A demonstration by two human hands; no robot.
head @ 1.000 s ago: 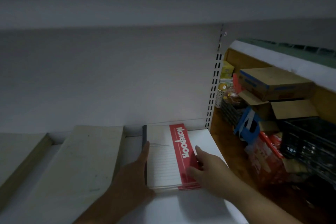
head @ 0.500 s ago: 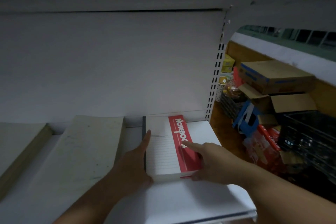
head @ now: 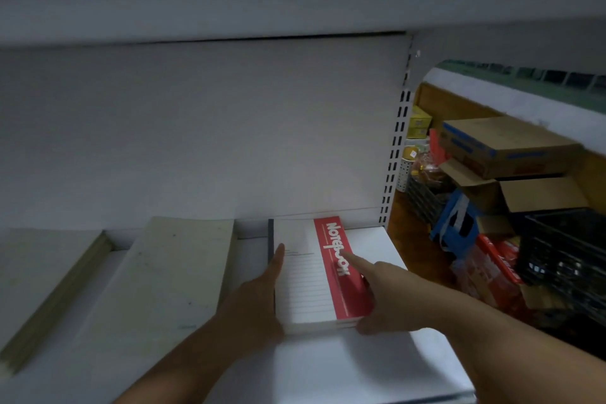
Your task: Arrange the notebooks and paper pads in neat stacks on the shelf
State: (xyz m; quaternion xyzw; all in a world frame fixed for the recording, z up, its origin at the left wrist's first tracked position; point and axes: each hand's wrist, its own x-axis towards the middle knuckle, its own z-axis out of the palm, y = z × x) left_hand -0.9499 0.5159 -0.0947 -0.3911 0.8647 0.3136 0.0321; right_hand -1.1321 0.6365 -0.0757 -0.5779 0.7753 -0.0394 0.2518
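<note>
The right hand [head: 390, 295] hides its outer fingers; its straight forefinger presses the notebooks [head: 305, 279], a white, red-banded stack on the shelf [head: 344, 367] just left of the upright [head: 392, 174]. The left hand [head: 255, 302], flat, touches their side away from the upright.

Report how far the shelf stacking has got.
Done: two beige pad stacks lie flat on the shelf at left. In hand: the left hand presses the side of the notebook stack, the right hand rests a finger on its red cover, squaring it. Left: its lower edges look uneven.
</note>
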